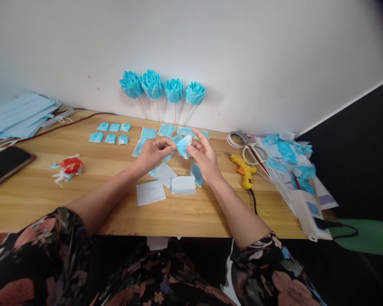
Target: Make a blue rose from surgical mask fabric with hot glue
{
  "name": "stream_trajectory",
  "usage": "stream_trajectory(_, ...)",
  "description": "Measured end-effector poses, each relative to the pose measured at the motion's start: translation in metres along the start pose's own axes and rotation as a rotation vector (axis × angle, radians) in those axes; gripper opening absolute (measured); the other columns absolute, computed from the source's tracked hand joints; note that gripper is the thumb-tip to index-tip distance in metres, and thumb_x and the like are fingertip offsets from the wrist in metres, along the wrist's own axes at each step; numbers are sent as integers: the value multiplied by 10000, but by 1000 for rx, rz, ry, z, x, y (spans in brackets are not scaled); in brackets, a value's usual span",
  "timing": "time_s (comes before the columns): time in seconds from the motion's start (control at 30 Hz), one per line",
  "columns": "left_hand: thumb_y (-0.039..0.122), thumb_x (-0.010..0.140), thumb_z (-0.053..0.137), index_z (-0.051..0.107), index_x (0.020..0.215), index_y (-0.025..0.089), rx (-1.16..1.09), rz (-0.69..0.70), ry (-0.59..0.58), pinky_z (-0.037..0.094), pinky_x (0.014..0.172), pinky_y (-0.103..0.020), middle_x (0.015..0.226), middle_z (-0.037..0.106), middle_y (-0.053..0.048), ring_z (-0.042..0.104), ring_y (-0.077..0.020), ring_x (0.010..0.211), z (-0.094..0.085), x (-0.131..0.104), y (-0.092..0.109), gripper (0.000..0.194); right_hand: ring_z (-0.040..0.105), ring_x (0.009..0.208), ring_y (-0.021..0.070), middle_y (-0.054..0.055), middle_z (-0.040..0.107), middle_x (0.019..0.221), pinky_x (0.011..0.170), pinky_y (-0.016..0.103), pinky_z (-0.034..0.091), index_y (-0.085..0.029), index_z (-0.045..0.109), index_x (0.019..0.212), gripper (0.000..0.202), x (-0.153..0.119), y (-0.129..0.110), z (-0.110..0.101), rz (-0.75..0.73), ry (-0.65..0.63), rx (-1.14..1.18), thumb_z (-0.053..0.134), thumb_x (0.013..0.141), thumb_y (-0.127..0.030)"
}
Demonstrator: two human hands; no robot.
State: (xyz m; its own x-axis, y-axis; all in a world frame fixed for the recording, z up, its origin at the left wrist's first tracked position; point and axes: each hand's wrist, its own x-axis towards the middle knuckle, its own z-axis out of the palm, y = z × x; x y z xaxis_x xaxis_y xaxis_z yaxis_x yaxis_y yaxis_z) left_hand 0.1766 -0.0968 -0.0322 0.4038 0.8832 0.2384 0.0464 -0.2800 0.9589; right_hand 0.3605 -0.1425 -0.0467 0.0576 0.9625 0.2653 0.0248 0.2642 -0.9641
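Fingertips cover both ends of a small folded blue-and-white piece (183,147) at a desk (185,221), so its full outline and the exact folds are hard to make out. The left hand (155,152) pinches its narrow, gathered end between thumb and index finger, while the right hand (205,156) grips the wider, white-edged side, one finger raised clear. The piece sits between the two hands, directly right of the left fingertips and left of the right thumb, above the desk. Behind and below it, blue squares (167,130) are partly screened by the hands; white sheets (151,193) lie nearer the wearer. A phone (6,165) and a stack of masks (19,112) are cut off by the left edge of the view. At right, the cord of a yellow glue gun (248,170) slips from sight behind the forearm, and scissors (257,154) lie partly against a heap of scraps (289,155) whose separate layers cannot be told apart. Four blue flowers (132,85) on sticks lean at the wall, beyond six small folded petals (114,127) in two rows; a crumpled red wrapper (72,165) rests nearer, its contents unclear.
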Motion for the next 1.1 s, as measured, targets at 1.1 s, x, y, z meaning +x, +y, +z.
stream_trajectory(1.1,375,756,703,574,637,177,-126,-108,-19,376,605,-268,622,548,11,468,-109,598,-4,4,1,265,650,920,200,39,703,985,925,423,536,-293,567,1314,446,-1,-7,-2,-79,43,-115,605,911,-479)
